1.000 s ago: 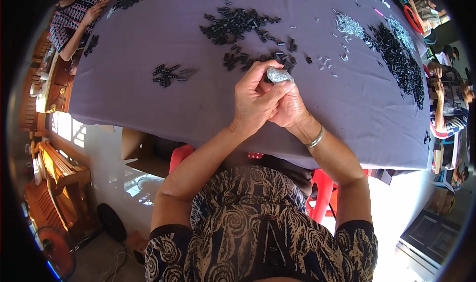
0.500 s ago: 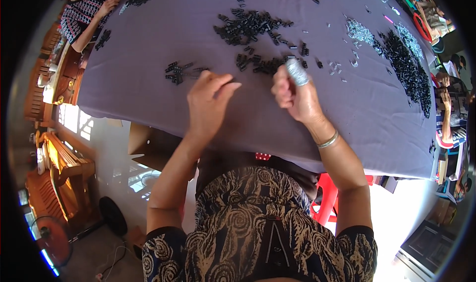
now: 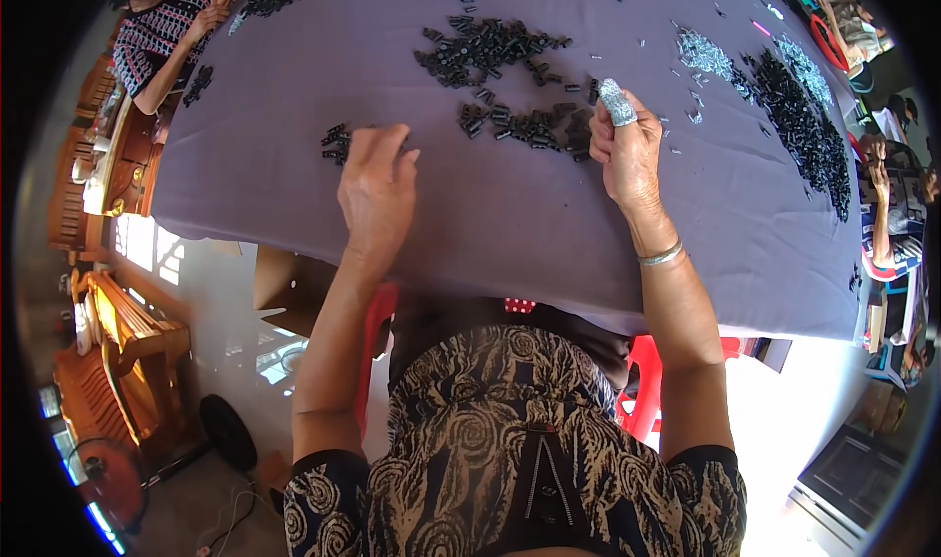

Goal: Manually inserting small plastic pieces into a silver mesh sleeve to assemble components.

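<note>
My left hand (image 3: 377, 180) is over a small group of black cylindrical pieces (image 3: 335, 144) at the left, partly covering them. Its thumb and forefinger are apart, with nothing visible between them. To the right, my right hand (image 3: 630, 155) is raised beside the near row of black pieces (image 3: 510, 124), its fingers curled in. Silvery wrapping (image 3: 617, 102) covers its thumb. Whatever the curled fingers hold, if anything, is hidden. Beyond that row lies a larger heap of the same black pieces (image 3: 485, 49).
A grey-purple cloth (image 3: 510, 224) covers the table. Clear small parts (image 3: 704, 52) and a long dark heap (image 3: 799, 116) lie at the right. Another person's hands (image 3: 214, 13) are at the far left edge; more people sit along the right. A floor fan (image 3: 108, 474) stands lower left.
My left hand has moved left, over the small group, and its thumb and forefinger have parted. My right hand has shifted right and slightly up, away from the near row.
</note>
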Available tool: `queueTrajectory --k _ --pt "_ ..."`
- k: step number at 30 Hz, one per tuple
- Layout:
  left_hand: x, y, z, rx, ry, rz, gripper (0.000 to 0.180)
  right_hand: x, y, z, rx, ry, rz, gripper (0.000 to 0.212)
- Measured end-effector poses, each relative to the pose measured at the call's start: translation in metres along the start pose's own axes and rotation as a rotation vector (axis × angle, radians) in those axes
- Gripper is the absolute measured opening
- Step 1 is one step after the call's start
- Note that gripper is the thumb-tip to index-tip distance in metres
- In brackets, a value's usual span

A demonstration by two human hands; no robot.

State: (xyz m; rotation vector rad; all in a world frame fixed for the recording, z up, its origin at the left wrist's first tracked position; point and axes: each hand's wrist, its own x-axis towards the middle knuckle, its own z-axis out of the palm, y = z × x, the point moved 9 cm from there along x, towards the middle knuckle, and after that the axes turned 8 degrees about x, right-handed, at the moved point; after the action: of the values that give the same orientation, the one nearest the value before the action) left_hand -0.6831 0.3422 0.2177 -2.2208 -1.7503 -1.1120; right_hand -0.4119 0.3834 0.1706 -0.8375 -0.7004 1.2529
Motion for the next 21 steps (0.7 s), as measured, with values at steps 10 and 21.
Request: queueTrajectory --k 10,21 --pt "-0.004 0.041 0.043 -0.230 -0.146 0.016 0.015 0.006 -0.012 -0.010 -0.063 0.002 -0.051 0.020" --pt "0.010 0.068 0.062 -0.240 -0.083 0.015 0.025 0.007 -0.011 -0.015 -0.112 -0.022 -0.020 0.018"
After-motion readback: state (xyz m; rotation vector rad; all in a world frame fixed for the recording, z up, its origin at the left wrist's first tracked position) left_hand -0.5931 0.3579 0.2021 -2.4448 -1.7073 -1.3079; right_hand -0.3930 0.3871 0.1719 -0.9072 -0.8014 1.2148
